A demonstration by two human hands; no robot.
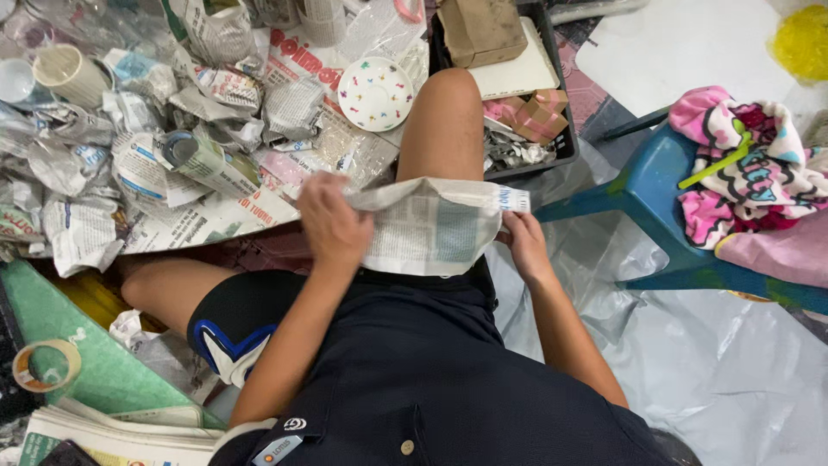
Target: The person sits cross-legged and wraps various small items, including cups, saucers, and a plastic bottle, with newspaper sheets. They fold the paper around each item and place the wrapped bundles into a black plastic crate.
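The floor beyond the grip is heaped with crumpled newspaper wads (pixel 129 147); a bare saucer (pixel 375 93) waits. Left hand (pixel 332 226) and right hand (pixel 523 246) pinch a newspaper sheet (pixel 431 229) stretched between them, wrapping unfinished.

The person wears a dark navy short-sleeved shirt with a pale round button low on the front and a small white round emblem beside a rectangular badge with an orange dot near the hem. Black shorts are worn beneath, marked on one leg with a blue-outlined shape and a white patch. Both forearms, both hands and both legs below the shorts are bare; no gloves, watch or rings show.
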